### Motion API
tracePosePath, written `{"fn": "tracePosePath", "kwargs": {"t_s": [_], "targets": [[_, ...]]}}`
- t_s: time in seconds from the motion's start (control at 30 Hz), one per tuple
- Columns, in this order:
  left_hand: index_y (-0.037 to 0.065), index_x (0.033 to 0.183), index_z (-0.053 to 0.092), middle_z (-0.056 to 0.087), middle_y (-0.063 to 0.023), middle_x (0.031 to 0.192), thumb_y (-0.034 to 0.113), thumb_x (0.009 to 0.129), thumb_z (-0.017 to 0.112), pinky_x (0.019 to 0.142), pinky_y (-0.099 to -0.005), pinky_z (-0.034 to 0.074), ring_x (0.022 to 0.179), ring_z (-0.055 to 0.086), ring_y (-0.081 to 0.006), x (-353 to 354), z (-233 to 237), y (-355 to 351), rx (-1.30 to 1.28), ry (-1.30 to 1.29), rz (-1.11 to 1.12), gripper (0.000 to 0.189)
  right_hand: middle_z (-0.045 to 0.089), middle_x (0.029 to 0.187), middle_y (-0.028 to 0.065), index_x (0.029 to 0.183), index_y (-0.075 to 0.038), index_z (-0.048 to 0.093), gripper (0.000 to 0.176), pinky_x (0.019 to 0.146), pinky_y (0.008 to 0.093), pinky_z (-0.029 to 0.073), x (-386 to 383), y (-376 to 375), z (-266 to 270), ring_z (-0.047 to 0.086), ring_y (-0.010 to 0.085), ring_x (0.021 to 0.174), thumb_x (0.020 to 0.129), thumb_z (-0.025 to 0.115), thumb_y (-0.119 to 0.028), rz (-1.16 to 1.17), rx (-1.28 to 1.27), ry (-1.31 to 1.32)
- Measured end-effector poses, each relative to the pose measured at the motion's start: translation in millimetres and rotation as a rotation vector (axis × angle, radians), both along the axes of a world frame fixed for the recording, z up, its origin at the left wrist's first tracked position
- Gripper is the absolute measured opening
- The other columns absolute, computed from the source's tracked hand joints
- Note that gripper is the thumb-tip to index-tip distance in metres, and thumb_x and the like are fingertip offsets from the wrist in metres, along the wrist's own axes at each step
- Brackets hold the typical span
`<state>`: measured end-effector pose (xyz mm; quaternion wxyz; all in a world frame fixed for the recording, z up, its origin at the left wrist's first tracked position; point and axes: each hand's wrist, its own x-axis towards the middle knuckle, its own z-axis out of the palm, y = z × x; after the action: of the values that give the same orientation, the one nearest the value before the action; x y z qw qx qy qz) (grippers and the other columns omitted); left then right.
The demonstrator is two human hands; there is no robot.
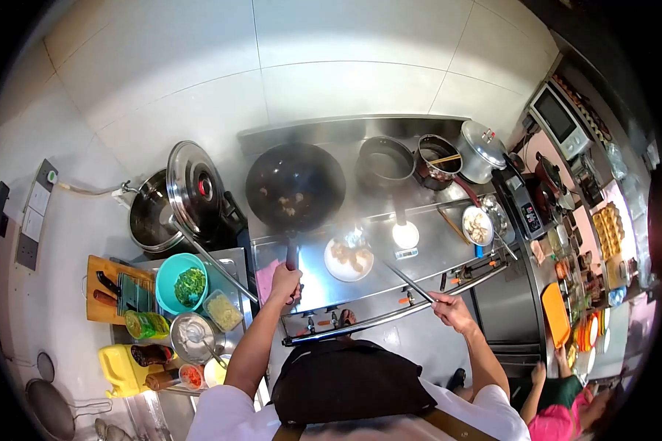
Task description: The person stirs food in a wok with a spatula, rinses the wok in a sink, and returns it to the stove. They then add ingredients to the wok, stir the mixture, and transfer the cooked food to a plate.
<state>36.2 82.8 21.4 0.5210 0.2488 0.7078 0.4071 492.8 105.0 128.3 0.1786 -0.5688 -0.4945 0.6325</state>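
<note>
My left hand [287, 284] is wrapped round the handle [292, 253] of a large dark wok [312, 173], which sits on the steel stove with a few pale browned pieces of food [293, 202] in it. In my right hand [454, 312] is a long, thin metal utensil [410, 284]; its tip points up and left toward a white plate [348, 278], and its kind is unclear. Pale pieces of food [357, 257] lie on that plate, just in front of the wok. A pink cloth [268, 279] lies beside my left hand.
To the right stand a saucepan [387, 158], a pot with chopsticks [435, 173] and a lidded pot [482, 151]. A teal bowl of chopped greens [173, 294] and a cutting board with knives [99, 283] are at left. A co-worker's arm [538, 382] shows at lower right.
</note>
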Motion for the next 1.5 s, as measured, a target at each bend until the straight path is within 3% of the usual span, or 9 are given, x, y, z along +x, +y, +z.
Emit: {"fn": "tracePosePath", "kwargs": {"t_s": [0.2,0.23,0.37,0.5,0.63,0.77,1.0,1.4,1.5], "targets": [[0.004,0.085,0.049,0.047,-0.0058,0.055,0.005,0.082,0.052,0.029,-0.0305,0.031,0.036,0.045,-0.0147,1,-1,0,0.018,-0.044,0.022,0.004,0.069,0.078,0.0066,0.123,-0.007,0.064,0.037,0.062,0.0274,0.05,7,-15,-67,0.059,0.0128,0.062,0.087,0.067,-0.011,0.211,0.522,-0.43],[0.004,0.085,0.049,0.047,-0.006,0.055,0.005,0.082,0.052,0.029,-0.0305,0.031,0.036,0.045,-0.0147,1,-1,-1,0.017,-0.045,0.024,0.005,0.072,0.093,0.0141,0.12,-0.009,0.065,0.035,0.073,0.0332,0.054,-3,-19,-58,0.069,0.0239,0.074,0.085,0.068,-0.012,0.234,0.622,-0.511],[0.003,0.086,0.049,0.047,-0.0062,0.055,0.004,0.082,0.051,0.029,-0.0302,0.03,0.036,0.045,-0.0151,-2,6,0,-0.025,0.003,-0.012,0.005,0.07,0.095,0.0166,0.12,-0.012,0.065,0.037,0.074,0.0413,0.055,-25,-29,-21,0.067,0.0355,0.084,0.083,0.065,-0.014,0.328,0.738,-0.764],[0.002,0.088,0.049,0.047,-0.0065,0.054,0.004,0.082,0.05,0.029,-0.0305,0.03,0.035,0.045,-0.0155,-3,8,0,-0.044,0.014,-0.031,0.006,0.071,0.084,0.0128,0.121,-0.009,0.064,0.037,0.066,0.0379,0.054,-21,-28,-13,0.068,0.0295,0.072,0.083,0.065,-0.012,0.341,0.923,-0.788],[0.001,0.09,0.05,0.048,-0.007,0.055,0.004,0.081,0.05,0.03,-0.0314,0.032,0.035,0.046,-0.0158,-6,9,0,-0.011,-0.009,-0.026,0.01,0.053,0.062,-0.0001,0.117,0.003,0.064,0.031,0.04,0.0219,0.031,-20,-18,18,0.041,0.0045,0.045,0.088,0.063,-0.008,-0.195,0.04,-0.125],[0.0,0.092,0.051,0.049,-0.0078,0.055,0.003,0.08,0.051,0.031,-0.0317,0.034,0.036,0.046,-0.0158,-8,3,0,-0.014,-0.007,-0.02,0.012,0.051,0.063,0.0008,0.127,0.009,0.053,0.042,0.035,0.0217,0.027,-44,23,60,0.036,0.006,0.038,0.092,0.06,-0.013,-0.161,0.051,0.035],[-0.001,0.083,0.052,0.05,-0.0077,0.053,0.006,0.079,0.052,0.031,-0.0329,0.034,0.035,0.046,-0.0174,-9,-11,2,-0.03,0.054,-0.004,0.008,0.051,0.057,0.0001,0.114,0.002,0.064,0.032,0.034,0.0243,0.024,-174,157,125,0.037,0.0062,0.038,0.088,0.061,-0.018,0.345,0.167,-0.353],[-0.004,0.077,0.056,0.054,-0.0104,0.051,0.007,0.079,0.054,0.031,-0.0338,0.035,0.037,0.054,-0.0195,-21,-4,-3,0.03,0.164,-0.06,0.011,0.054,0.061,0.0037,0.119,0.005,0.057,0.034,0.035,0.0236,0.02,-194,261,70,0.033,0.0057,0.039,0.088,0.062,-0.009,0.472,-0.12,-0.124],[0.002,0.083,0.059,0.059,-0.0076,0.062,0.013,0.077,0.064,0.046,-0.0342,0.043,0.05,0.057,-0.0198,-23,4,-1,-0.113,0.153,-0.088,0.013,0.055,0.063,0.0041,0.122,0.006,0.054,0.038,0.035,0.0229,0.02,-191,269,55,0.033,0.0053,0.039,0.088,0.062,-0.009,0.485,-0.15,-0.072]]}}
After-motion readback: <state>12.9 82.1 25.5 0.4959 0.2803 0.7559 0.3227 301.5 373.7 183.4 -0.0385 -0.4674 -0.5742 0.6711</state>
